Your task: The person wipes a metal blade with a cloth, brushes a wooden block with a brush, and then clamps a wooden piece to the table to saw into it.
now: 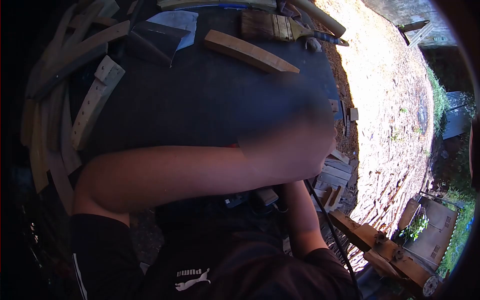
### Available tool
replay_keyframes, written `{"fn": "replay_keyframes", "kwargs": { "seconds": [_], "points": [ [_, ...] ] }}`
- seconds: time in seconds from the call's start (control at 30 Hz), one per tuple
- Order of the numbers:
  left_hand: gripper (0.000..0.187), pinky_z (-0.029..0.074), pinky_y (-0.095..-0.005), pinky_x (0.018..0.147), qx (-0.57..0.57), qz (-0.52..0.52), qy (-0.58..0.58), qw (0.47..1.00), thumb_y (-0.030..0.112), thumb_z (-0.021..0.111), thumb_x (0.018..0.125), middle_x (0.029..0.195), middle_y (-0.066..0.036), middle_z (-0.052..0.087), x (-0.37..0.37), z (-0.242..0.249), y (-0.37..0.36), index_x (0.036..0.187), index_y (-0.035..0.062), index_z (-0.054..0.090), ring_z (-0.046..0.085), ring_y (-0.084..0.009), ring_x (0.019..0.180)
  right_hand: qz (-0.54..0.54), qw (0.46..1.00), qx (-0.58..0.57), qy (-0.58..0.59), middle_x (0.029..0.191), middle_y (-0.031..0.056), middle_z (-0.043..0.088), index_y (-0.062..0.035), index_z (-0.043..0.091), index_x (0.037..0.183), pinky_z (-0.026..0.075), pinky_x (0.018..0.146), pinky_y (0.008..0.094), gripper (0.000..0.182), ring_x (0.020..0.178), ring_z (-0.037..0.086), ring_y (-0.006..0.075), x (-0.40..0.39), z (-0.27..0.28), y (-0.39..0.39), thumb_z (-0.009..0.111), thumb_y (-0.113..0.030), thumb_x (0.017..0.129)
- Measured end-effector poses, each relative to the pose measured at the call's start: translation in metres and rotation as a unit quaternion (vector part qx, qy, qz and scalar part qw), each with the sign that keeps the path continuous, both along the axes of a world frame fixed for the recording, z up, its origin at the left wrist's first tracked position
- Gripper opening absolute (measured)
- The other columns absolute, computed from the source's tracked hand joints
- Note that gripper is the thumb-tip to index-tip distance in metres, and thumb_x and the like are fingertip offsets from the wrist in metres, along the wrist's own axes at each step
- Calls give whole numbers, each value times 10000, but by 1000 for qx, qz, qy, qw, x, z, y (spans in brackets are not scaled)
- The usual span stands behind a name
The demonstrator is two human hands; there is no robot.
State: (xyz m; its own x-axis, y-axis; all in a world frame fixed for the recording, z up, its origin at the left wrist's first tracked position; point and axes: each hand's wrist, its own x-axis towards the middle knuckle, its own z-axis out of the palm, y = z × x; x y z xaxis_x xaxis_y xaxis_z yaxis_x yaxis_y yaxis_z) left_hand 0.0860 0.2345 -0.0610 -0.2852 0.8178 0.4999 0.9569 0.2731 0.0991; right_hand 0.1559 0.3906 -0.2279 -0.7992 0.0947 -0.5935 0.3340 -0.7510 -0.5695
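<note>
My left arm reaches across in front of me to the right edge of the dark tabletop (165,110). A blurred patch covers my left hand (292,145), so its fingers and anything in them cannot be made out. My right forearm (304,220) rises from below towards the same spot, its hand hidden behind my left hand and the blur. From just under the hands a black cord (327,217) runs downward. The nearest piece on the table is a curved wooden bar (250,51), lying beyond the blur.
A wide paintbrush (270,26) lies at the table's far right. Wooden pieces (97,100) are piled along the left, near a dark angled sheet (155,42). Stacked wood offcuts (336,175) and a long timber beam (380,245) stand right, beside sunlit ground (387,115).
</note>
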Motion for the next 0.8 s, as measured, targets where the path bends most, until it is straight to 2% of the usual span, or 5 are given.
{"fn": "replay_keyframes", "kwargs": {
  "seconds": [0.3,0.8],
  "points": [
    [94,466,-342,922,32,4,1,999,201,692,782,935,29,597,-7,3,-2,701,158,711,557,-164,1101,0,1000,6,4,1335,131,566,-31,544,1379,465,1016,470,477,1209,560,276,-4,2,-2,581,-350,1025],
    [83,445,-346,950,47,-2,-30,998,195,686,783,939,27,601,-6,0,-1,714,150,698,559,-163,1103,1,1000,5,8,1268,121,571,-29,556,1341,468,969,449,436,1143,565,260,-9,1,-9,570,-328,1025]
  ]
}}
